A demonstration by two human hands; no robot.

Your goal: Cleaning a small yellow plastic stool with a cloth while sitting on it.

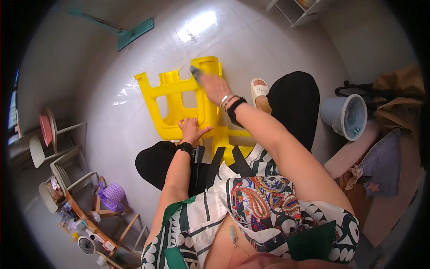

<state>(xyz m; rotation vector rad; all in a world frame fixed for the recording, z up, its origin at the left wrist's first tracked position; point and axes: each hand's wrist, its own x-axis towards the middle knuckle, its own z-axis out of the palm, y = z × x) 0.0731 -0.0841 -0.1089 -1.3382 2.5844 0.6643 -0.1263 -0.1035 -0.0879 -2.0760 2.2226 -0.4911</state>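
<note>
A yellow plastic stool [162, 92] lies tipped over on the floor in front of me, its legs pointing away. My right hand [215, 88], slightly blurred, presses a grey cloth [195, 73] against one of its legs at the far right. Nearer to me, my left hand [191, 130] grips the stool's near edge, thumb spread to the right. More yellow plastic [229, 152] shows between my knees; whether it belongs to a second stool I cannot tell.
A grey bucket [333, 115] stands at the right beside a brown bag [398, 85]. To the left are a purple basket [112, 195] and a wooden rack [80, 215] with small items. A teal mop [135, 34] lies at the far left, a white shelf [298, 12] at the back.
</note>
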